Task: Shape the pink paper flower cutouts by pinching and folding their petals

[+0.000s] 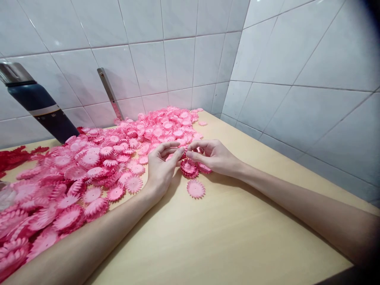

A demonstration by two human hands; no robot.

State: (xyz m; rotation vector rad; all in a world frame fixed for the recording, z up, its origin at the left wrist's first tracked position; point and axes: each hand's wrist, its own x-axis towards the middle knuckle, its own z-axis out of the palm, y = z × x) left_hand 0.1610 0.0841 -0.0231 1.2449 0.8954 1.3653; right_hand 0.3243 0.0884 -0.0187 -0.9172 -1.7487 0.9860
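Note:
My left hand is closed, its thumb and forefinger pinched together at the edge of a heap of pink flower-shaped petal discs. Facing it, my right hand also pinches, with its fingertips almost meeting those of the left. Whatever lies between the fingertips is too small or hidden to make out. Just below them is a darker pink petal disc; I cannot tell whether the fingers touch it. Nearer to me, a single pale pink disc with a darker fringed edge lies flat on the table.
The wooden table runs up to white tiled walls. A dark blue bottle with a metal cap stands at the back left, near red pieces. A metal strip leans upright by the wall behind the heap.

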